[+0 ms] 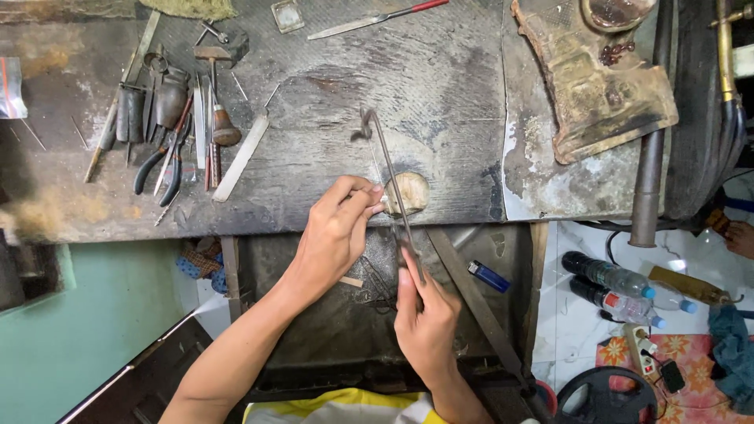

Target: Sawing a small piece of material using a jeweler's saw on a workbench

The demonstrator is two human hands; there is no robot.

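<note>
— Nearest the lens is the right hand (426, 318), closed round the handle end of a thin saw frame (390, 184) that slants up and away over the workbench (440, 86).

— And the other hand?

— The left hand (336, 235) sits just left of the frame, fingertips pinched together on something small at the bench edge, right against a pale, worn peg (408, 192). The piece itself is too small to make out; I'd only guess it is a bit of metal.

— So how far along is the work?

— By my reading, mid-cut: the frame is lined up across the peg and the piece is held steady beside it. I see no finished part laid aside near the frame, so the cutting looks unfinished.

— Anything else about?

— Far left of the frame lie pliers (161, 169), a small hammer (214, 63) and files. Above the frame's top end rests a red-handled blade (377, 17). Just right of the frame's lower end, below the bench, a blue lighter (488, 275); further right, two plastic bottles (613, 286) on the floor.
</note>
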